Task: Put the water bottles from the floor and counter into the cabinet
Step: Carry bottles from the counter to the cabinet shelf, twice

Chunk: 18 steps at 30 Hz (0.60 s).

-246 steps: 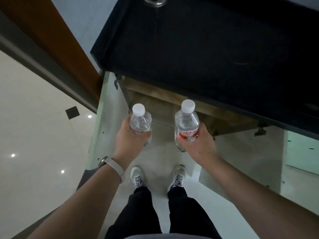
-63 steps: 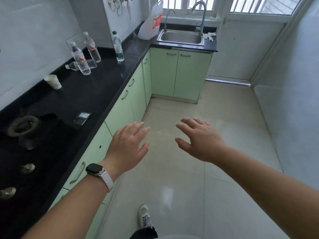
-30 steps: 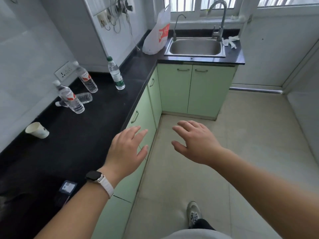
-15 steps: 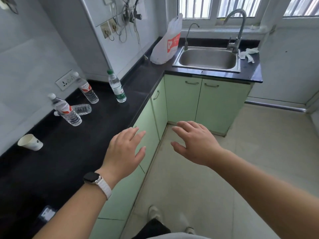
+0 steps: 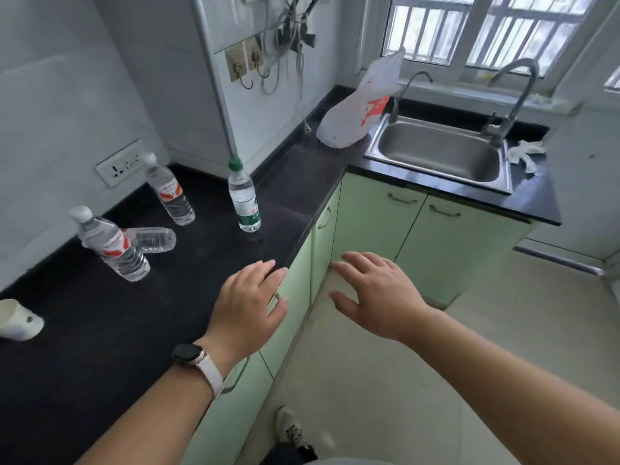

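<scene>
Fingers: those of the left hand (image 5: 246, 307) are extended and loosely spread, palm down, holding nothing; the fingertips sit over the front edge of the black counter (image 5: 100, 330). Those of the right hand (image 5: 377, 297) are likewise extended and slightly fanned, thumb out to the side, empty, held over the floor (image 5: 402, 397) in front of the green cabinet doors (image 5: 369, 216). A watch (image 5: 189, 354) with a pale strap is on the left wrist.

Item 1: green-capped bottle (image 5: 244, 197), green label. Upright on the counter, cap toward the ceiling, long axis vertical. Ahead of the left fingertips, nearest of the bottles to them, apart from them.

Item 2: red-labelled bottle, rear (image 5: 169, 191), white cap. Standing near the wall below the wall socket (image 5: 119, 162); it appears to lean, cap toward the wall, in this wide-angle view. Ahead and left of the left hand, well apart.

Item 3: red-labelled bottle, front (image 5: 112, 245), white cap. Standing, same apparent lean, cap up and to the left. Left of the left hand, well apart.

Item 4: lying bottle (image 5: 153, 239), clear. On its side on the counter, long axis roughly left to right, base toward the right; its cap end is hidden behind item 3, which it lies just beside.

Other: paper cup (image 5: 18, 319) on its side at the counter's left edge; white plastic bag (image 5: 359, 109) beside the steel sink (image 5: 439, 152); crumpled cloth (image 5: 526, 153) right of the sink.
</scene>
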Tool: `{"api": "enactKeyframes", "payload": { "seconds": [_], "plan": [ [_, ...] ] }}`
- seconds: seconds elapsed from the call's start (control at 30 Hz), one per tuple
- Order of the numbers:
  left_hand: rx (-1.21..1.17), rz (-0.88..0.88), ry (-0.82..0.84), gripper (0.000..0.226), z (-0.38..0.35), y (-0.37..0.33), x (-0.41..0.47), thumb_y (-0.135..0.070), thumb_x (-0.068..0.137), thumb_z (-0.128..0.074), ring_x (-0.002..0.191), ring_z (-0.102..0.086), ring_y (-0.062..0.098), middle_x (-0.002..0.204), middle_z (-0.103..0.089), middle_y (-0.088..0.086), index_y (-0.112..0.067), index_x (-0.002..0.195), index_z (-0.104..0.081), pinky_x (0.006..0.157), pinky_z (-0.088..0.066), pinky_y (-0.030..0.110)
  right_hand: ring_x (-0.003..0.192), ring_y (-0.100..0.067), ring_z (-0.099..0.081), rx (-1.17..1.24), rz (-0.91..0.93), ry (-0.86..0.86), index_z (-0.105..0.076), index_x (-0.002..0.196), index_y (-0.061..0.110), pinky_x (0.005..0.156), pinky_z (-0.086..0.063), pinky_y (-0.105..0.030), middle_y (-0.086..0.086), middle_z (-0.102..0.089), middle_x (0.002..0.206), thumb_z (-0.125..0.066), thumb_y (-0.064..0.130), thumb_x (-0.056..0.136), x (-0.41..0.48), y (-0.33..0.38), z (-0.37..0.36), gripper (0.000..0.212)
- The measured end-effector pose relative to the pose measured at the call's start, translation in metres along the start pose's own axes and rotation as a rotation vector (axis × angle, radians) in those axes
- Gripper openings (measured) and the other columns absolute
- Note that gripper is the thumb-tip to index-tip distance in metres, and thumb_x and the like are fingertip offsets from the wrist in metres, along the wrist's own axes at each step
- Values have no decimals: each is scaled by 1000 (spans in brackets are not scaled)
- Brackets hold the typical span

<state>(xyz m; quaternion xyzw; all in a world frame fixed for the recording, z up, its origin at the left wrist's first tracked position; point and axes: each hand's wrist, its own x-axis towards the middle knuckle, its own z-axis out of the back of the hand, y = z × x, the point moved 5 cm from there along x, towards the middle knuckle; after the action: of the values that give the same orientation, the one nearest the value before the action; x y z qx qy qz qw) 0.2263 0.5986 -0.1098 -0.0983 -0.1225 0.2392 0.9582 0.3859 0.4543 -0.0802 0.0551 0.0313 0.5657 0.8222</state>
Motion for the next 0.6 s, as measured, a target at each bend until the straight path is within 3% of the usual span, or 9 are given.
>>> {"api": "enactKeyframes", "payload": {
  "seconds": [0.37, 0.6],
  "plan": [
    [12, 138, 12, 53, 6, 123, 46, -42, 88, -45, 124, -57, 32, 132, -63, 10, -16, 130, -64, 98, -48, 47, 125, -25, -50, 24, 109, 48, -50, 138, 23, 102, -40, -39, 1, -52, 139, -31, 61, 91, 137, 55, -21, 64],
    [-32, 353, -33, 58, 8, 177, 40, -45, 88, -41, 127, -55, 31, 134, -62, 10, -13, 132, -63, 102, -47, 48, 130, -23, -43, 109, 116, 54, -43, 142, 23, 104, -37, -37, 5, -45, 143, -48, 56, 93, 196, 64, -36, 59]
  ]
}}
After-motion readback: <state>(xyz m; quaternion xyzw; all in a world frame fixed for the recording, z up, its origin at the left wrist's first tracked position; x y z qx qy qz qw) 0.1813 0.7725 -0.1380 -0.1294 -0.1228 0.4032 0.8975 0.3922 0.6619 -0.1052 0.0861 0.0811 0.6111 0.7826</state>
